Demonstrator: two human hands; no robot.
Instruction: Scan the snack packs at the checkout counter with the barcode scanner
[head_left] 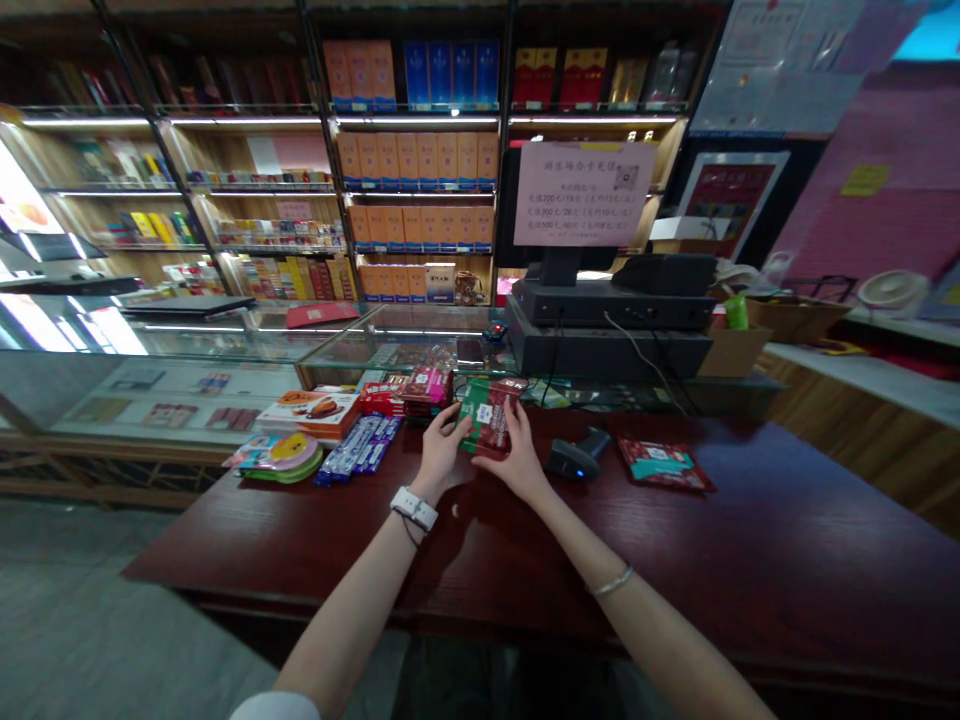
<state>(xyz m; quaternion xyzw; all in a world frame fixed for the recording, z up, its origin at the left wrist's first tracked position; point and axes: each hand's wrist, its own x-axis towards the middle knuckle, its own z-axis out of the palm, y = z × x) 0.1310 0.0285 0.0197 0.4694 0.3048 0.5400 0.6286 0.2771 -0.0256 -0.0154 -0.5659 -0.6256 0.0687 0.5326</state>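
Forearms reach in over the near edge of the dark, glossy worktop (525, 600), a white strap (414, 508) around my left wrist. Beyond it, my left hand (442, 442) and right hand (520, 460) both grip a green and dark-red packet (493, 425) by its left and right sides, its printed front towards me; I cannot tell whether its lower edge touches the worktop. I judge it light, with a soft, slightly slippery wrapper and contents that might crush, so the side edges suit best, thumbs lying on the front, without squeezing the middle. Near my right hand lies a black scanner (576, 458); farther right, a red and teal packet (666, 465) lies flat. To the left are blue-wrapped bars (360, 448) and an orange and white box (311, 412). A packet stack (427, 385) sits just left of my hold, and a till (607, 340) stands at the far side.
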